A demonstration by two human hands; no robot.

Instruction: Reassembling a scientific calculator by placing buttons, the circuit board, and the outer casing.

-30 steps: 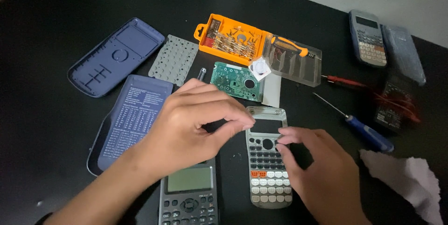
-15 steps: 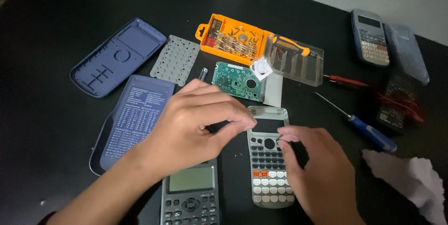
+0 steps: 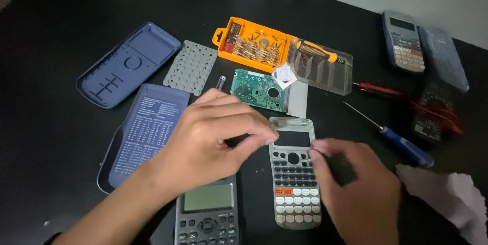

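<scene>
A grey calculator front with its keys up lies on the black table. My left hand reaches over from the left, and its fingertips pinch the calculator's upper left edge beside the dark screen. My right hand rests at the calculator's right edge with its fingers curled around a small dark object, thumb and forefinger touching the casing. A second, dark calculator lies partly under my left wrist. A green circuit board lies just beyond the hands.
Two blue calculator covers and a grey key mat lie left. An orange screwdriver-bit case with a clear lid sits behind. A blue-handled screwdriver, a red tool, another calculator and crumpled tissue lie right.
Both hands stay on the grey calculator with hardly any movement. The view has shifted very slightly.
</scene>
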